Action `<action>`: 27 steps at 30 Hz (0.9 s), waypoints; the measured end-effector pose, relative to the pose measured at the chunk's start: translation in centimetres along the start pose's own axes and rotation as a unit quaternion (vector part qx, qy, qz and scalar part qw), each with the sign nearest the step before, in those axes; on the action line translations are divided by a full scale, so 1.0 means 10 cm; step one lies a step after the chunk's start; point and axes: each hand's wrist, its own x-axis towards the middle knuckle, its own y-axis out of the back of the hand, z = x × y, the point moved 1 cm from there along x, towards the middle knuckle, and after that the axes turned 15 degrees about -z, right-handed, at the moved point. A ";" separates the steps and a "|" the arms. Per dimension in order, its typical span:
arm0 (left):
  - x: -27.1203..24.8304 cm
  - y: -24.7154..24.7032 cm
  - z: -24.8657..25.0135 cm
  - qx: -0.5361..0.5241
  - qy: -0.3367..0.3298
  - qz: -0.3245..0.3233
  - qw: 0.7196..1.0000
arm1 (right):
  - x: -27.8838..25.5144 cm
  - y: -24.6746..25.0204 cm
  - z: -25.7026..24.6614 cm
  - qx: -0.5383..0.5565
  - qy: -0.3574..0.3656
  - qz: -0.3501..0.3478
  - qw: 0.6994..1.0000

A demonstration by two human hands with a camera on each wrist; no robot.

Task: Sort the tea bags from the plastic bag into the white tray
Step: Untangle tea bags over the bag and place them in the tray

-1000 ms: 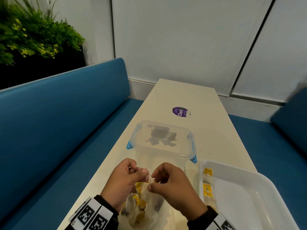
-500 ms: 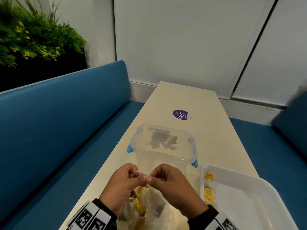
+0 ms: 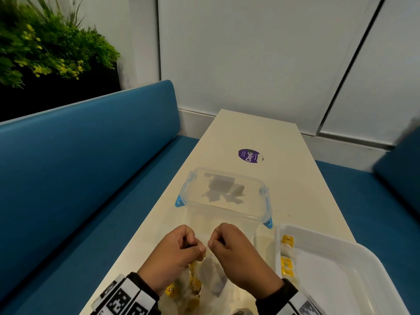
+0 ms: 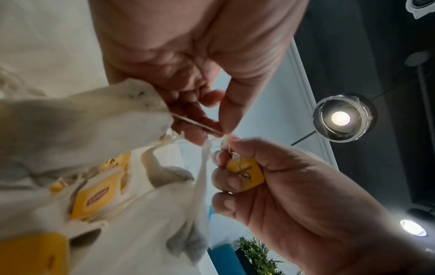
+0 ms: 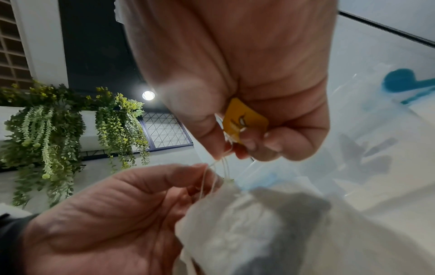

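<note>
- Untangling seems to be the step in hand: the left hand [image 3: 175,253] and right hand [image 3: 236,251] meet fingertip to fingertip just above the plastic bag [image 3: 204,280], each pinching thin white strings [image 5: 212,178] that cross between them.
- The right hand pinches a yellow tag [image 4: 244,174] against its curled fingers, probably to keep one tea bag's string taut while the other hand frees it.
- The left hand's thumb and forefinger nip the string right at a tea bag [image 5: 235,228], which hangs directly below both hands.
- More tea bags with yellow tags [image 4: 98,195] lie bunched in the plastic bag beneath the wrists.
- The white tray [image 3: 341,251] sits just right of the right hand, some tea bags already along its near-left wall [image 3: 286,258].
- A clear lidded container [image 3: 223,194] stands beyond the hands.
</note>
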 end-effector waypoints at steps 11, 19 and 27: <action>0.05 -0.02 0.01 -0.106 -0.014 0.036 0.994 | -0.06 0.06 0.06 0.073 -0.039 -0.023 0.996; 0.02 -0.04 0.00 -0.066 -0.001 0.032 0.997 | -0.09 0.09 0.08 0.065 -0.030 -0.019 0.997; 0.01 -0.04 0.05 -0.130 0.007 0.000 0.991 | 0.00 0.04 0.11 -0.010 -0.031 -0.037 0.999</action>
